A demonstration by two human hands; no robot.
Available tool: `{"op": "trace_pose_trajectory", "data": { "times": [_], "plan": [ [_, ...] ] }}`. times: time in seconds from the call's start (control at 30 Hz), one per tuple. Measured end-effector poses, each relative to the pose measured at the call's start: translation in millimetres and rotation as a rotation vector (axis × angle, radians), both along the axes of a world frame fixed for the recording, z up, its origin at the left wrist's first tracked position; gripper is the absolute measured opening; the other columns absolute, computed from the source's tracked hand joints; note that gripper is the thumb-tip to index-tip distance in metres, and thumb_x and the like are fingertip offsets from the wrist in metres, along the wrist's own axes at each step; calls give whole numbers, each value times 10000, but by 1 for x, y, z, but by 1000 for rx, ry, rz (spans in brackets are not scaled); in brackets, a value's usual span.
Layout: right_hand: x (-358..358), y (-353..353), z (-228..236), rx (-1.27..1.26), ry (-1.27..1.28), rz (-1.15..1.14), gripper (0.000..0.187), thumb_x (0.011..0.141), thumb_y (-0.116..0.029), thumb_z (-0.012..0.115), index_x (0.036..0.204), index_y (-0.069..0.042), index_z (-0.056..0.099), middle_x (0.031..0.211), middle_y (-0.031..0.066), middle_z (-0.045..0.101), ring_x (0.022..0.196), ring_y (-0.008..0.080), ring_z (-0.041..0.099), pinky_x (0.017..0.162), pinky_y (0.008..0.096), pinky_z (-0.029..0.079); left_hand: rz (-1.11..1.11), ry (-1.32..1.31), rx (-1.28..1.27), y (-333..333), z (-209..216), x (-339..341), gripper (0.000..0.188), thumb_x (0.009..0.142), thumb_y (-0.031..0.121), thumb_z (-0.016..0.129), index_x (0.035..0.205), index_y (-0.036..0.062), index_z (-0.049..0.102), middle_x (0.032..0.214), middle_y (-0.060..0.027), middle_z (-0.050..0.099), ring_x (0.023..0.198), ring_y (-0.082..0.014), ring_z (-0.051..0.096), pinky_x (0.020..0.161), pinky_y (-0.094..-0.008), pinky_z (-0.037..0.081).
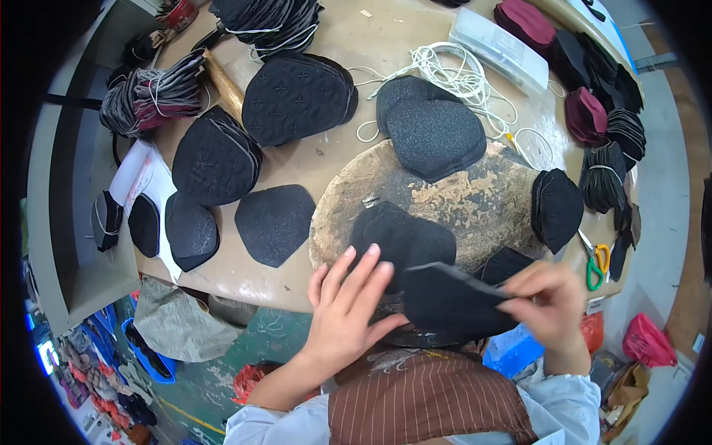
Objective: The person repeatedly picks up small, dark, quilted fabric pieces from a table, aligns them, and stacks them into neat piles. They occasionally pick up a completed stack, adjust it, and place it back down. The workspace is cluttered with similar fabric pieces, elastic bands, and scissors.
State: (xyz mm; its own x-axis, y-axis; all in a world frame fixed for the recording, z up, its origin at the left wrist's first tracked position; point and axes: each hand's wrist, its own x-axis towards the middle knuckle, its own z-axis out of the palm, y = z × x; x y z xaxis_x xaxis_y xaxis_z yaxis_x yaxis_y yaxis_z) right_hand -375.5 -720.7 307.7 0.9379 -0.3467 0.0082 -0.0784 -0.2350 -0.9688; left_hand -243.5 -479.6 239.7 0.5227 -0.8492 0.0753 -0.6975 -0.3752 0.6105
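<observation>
My right hand (547, 298) pinches the right edge of a black fabric piece (456, 300), which tilts up at the near edge of a worn round wooden board (337, 215). My left hand (348, 297) is open, its fingers stretched out beside another dark quilted piece (404, 233) lying flat on the board. The left thumb points toward the held piece; whether it touches is unclear. Partly behind my right hand, a small black piece (504, 265) rests on the board. A stack of speckled black pieces (436, 137) overlaps the board's far edge.
Quilted black stacks (297, 100) and a single dark piece (274, 225) lie on the left of the table. White cord (463, 78) coils near a clear plastic box (498, 50). Scissors (595, 265) with green and orange handles and tied bundles (604, 178) line the right edge.
</observation>
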Motion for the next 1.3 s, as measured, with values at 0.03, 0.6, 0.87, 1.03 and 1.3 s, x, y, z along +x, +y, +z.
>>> {"op": "trace_pose_trajectory", "data": {
  "times": [0.03, 0.6, 0.87, 1.03, 1.3],
  "plan": [
    [-9, -7, 13, 91, 151, -108, 222, 713, 40, 759, 865, 5, 601, 856, 94, 665, 728, 159, 662, 642, 277, 530, -36, -56, 77, 1, 1, -2, 783, 708, 413, 761, 1348, 63, 475, 1460, -154, 374, 1311, -351, 363, 1057, -512, 204],
    [-25, -108, -10, -843, 452, -186, 444, 751, -37, 720, 1166, -5, 565, 991, 96, 549, 850, 196, 538, 755, 315, 442, 76, -95, 178, -6, -4, -40, 747, 772, 402, 701, 1389, 76, 433, 1495, -223, 283, 1372, -414, 259, 1078, -577, 123],
    [-19, -131, -8, -873, 478, -89, 403, 726, -92, 754, 1060, -17, 542, 980, 112, 529, 880, 268, 536, 794, 338, 432, 66, -54, 132, -1, -3, -38, 728, 775, 358, 711, 1381, 66, 433, 1489, -246, 275, 1371, -411, 263, 1084, -566, 129],
    [-3, -107, 8, -908, 551, -175, 366, 731, -83, 737, 1026, -9, 533, 1017, 162, 606, 1007, 336, 569, 828, 425, 425, 60, -43, 67, 9, -6, -47, 722, 756, 318, 737, 1365, 54, 453, 1479, -279, 265, 1360, -414, 287, 1078, -556, 154],
    [39, -39, 44, -255, 411, 68, 107, 849, -41, 626, 917, 42, 620, 766, 47, 608, 727, 100, 550, 664, 252, 443, 108, -3, -104, 21, -11, -46, 675, 691, 325, 792, 1226, 7, 532, 1417, -391, 227, 1326, -471, 312, 1053, -533, 223]
  ]
}}
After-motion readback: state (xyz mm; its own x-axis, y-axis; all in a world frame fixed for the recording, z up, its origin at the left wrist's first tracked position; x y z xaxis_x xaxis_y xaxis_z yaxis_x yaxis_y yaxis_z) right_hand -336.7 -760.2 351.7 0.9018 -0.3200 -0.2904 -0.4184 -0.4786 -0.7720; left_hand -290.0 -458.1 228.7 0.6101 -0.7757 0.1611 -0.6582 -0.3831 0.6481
